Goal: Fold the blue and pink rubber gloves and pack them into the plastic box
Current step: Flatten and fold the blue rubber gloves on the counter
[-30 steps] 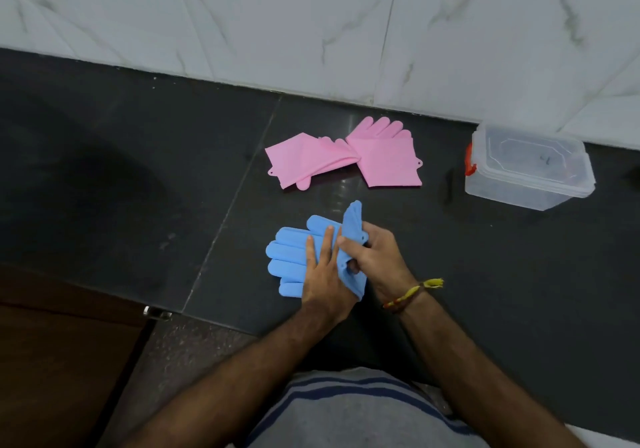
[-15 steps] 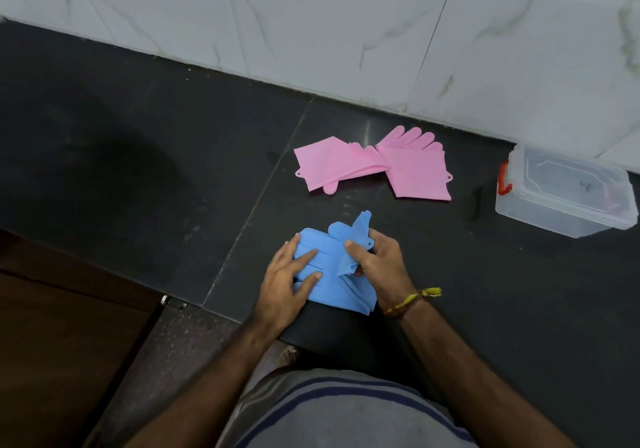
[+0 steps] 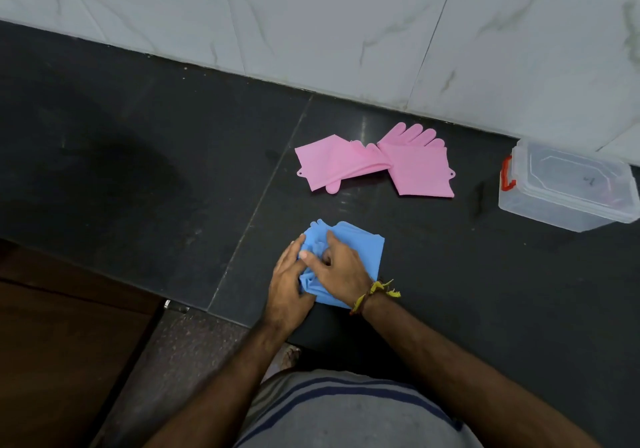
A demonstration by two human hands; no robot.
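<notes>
The blue rubber gloves (image 3: 360, 246) lie bunched and folded on the dark stone counter (image 3: 138, 170), near its front edge. My left hand (image 3: 289, 281) grips their left side, fingers curled over the fold. My right hand (image 3: 337, 265) presses down on top of them, a yellow thread band on its wrist. Two pink rubber gloves (image 3: 374, 165) lie flat and overlapping farther back, untouched. A clear plastic box (image 3: 568, 187) with a red latch and its lid on stands at the right, by the wall.
A white marble wall (image 3: 346, 31) runs along the back of the counter. A brown wooden surface (image 3: 52, 361) sits below the counter's front edge at the left. My grey striped shirt fills the bottom of the view.
The blue gloves went from spread with fingers showing to a folded bundle. My right hand moved from pinching an upturned edge to pressing flat on top, and my left hand shifted to the bundle's left side.
</notes>
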